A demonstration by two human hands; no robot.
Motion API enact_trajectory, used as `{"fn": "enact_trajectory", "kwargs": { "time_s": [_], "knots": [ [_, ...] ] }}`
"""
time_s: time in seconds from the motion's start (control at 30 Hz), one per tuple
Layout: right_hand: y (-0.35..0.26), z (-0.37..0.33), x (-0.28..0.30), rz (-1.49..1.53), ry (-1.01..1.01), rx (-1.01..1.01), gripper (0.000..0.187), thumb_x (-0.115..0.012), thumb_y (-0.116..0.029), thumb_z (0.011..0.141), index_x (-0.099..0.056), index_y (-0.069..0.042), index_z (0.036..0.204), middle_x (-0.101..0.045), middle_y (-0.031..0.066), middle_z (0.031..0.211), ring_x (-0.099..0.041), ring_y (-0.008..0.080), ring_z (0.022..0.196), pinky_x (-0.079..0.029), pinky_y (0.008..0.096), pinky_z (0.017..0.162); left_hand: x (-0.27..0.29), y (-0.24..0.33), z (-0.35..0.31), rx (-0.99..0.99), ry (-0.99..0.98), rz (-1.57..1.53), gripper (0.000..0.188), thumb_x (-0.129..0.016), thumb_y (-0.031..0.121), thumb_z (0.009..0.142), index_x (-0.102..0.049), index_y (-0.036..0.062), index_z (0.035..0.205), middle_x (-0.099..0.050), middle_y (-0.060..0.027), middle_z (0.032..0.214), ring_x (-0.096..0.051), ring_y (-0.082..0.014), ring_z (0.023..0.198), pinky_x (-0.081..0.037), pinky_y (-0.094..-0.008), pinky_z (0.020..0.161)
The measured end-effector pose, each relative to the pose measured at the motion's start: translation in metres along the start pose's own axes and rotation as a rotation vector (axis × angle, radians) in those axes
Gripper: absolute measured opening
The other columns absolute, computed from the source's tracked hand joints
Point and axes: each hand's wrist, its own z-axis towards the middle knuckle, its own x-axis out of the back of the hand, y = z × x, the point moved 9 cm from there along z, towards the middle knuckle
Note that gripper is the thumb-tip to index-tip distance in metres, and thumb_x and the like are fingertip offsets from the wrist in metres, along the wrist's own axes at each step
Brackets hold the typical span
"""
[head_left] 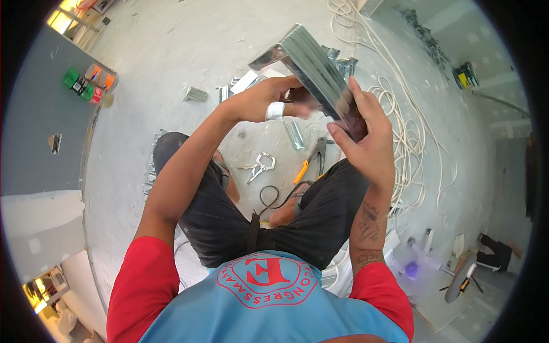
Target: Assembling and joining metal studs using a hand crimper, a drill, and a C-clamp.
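Raised above the floor between my hands is a short, ribbed piece of shiny metal channel (313, 64), tilted, its bent flange facing left. My right hand (370, 128) grips its lower right end, thumb on the near side and fingers along the far edge. My left hand (277, 100), with white tape round one finger, holds its left side; some fingertips are hidden behind the metal or blurred. Beneath, on the floor between my feet, lie locking clamp pliers (261, 167) and a cutting tool with yellow-orange handles (303, 170). A small metal piece (294, 134) lies just beyond them.
More cut metal pieces (195, 94) are scattered ahead and by my left knee. Loops of white cable (403, 143) spread across the right floor. A green bottle (80, 84) and an orange-and-white container (100, 76) stand at left. At lower right sits a fan (460, 277).
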Motion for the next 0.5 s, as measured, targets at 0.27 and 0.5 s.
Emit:
{"fn": "enact_trajectory", "kwargs": {
  "time_s": [0.27,0.5],
  "knots": [
    [0.007,0.019,0.011,0.039,-0.248,-0.045,0.061,-0.069,-0.010,0.085,-0.046,-0.001,0.140,-0.056,0.0096,0.106,-0.053,0.0179,0.096,-0.043,0.0276,0.084,-0.026,0.014,0.006,-0.073,-0.011,-0.304,0.082,-0.071,0.038,0.087,-0.029,-0.0068,0.142,-0.050,-0.0191,0.132,-0.053,-0.0239,0.118,-0.042,-0.0341,0.099],
    [0.006,0.048,0.008,-0.137,-0.545,0.022,0.055,-0.056,-0.028,0.098,-0.041,-0.002,0.144,-0.057,0.0122,0.106,-0.052,0.0215,0.091,-0.043,0.0324,0.081,-0.031,0.028,0.001,-0.012,0.115,-0.416,0.079,-0.063,0.044,0.092,-0.029,-0.0125,0.136,-0.048,-0.0174,0.125,-0.049,-0.0191,0.114,-0.041,-0.0299,0.095]
  ]
}}
